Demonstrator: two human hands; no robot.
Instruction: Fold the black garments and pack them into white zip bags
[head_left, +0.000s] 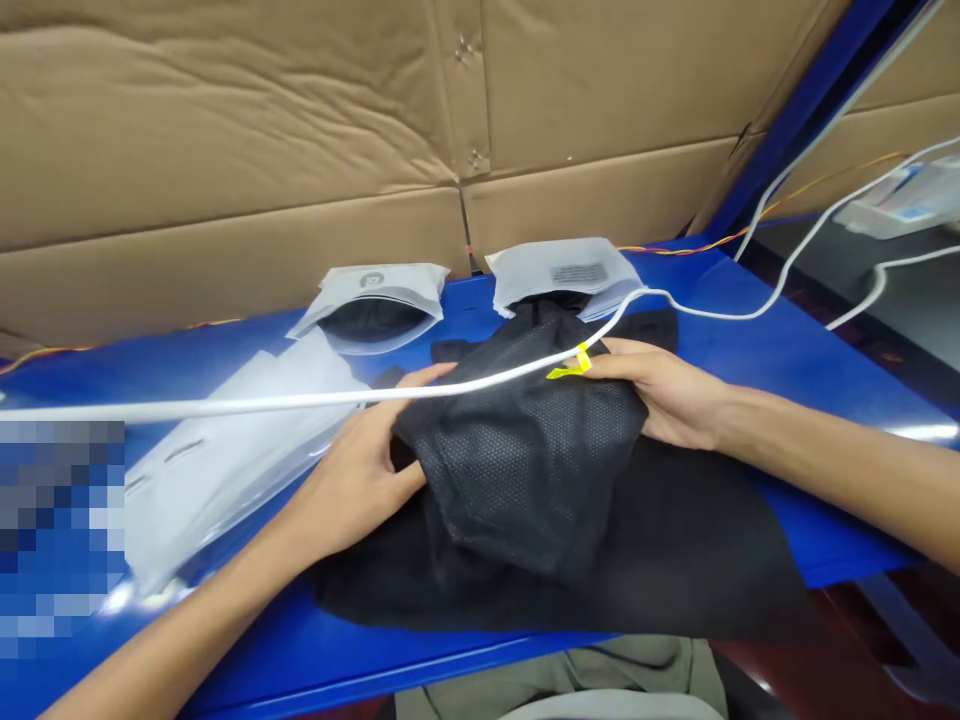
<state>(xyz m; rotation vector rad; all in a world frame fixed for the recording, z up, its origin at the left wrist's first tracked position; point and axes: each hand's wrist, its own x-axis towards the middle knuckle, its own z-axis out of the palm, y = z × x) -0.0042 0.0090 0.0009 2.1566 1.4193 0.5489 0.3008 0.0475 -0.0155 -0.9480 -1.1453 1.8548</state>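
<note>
A black garment (525, 480) with a mesh-like textured section is bunched up in front of me, its lower part spread flat over the blue table. My left hand (367, 460) grips its left side, thumb in front and index finger along the top. At the upper right, my right hand (667, 390) pinches the fabric, with the fingers partly hidden behind it. A yellow strip (574, 364) shows by the right fingertips; I cannot tell whether it is fixed to the cable or held. Part of the garment's far edge lies against a white pouch (566, 272).
Another white pouch (375, 300) gapes at the back, black material inside. White plastic bags (225, 450) lie left on the blue table (255, 660). A white cable (300, 403) crosses before the garment. Behind stands a cardboard wall (225, 130); thin red-yellow wires (697, 248) run along its base.
</note>
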